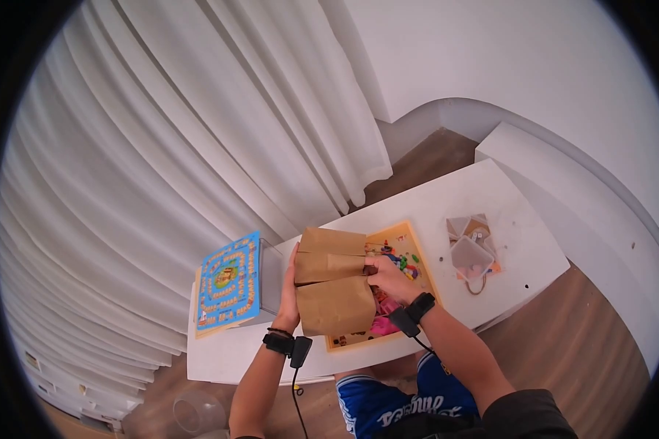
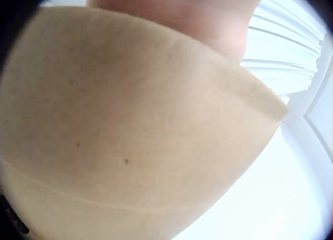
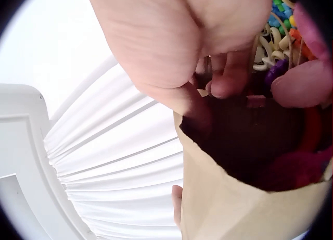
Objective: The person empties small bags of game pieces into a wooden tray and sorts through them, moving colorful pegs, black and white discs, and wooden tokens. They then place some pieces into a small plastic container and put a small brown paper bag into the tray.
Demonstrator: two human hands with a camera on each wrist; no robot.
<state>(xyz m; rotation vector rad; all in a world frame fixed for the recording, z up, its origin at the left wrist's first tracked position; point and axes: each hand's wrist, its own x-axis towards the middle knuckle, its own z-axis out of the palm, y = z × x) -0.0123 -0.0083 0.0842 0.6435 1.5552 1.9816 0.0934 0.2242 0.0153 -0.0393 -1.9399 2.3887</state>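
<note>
A brown paper bag [image 1: 335, 304] is tilted above the orange-rimmed tray [image 1: 419, 252], its mouth facing right. My left hand [image 1: 288, 291] lies along the bag's left side with straight fingers. Much of its palm is hidden behind the paper. In the left wrist view the bag [image 2: 130, 115] fills most of the picture, below the left hand [image 2: 177, 21]. My right hand [image 1: 392, 282] grips the bag's mouth with bent fingers. Its thumb dips inside the rim in the right wrist view, where the bag's dark inside shows something magenta [image 3: 291, 167].
Small colourful toy pieces [image 1: 406, 267] and pink items [image 1: 383, 324] lie in the tray. A blue game board [image 1: 228, 282] leans by a grey box at the table's left. A translucent container [image 1: 471, 257] stands at the right of the white table [image 1: 520, 219]. A white curtain [image 1: 198, 124] hangs behind.
</note>
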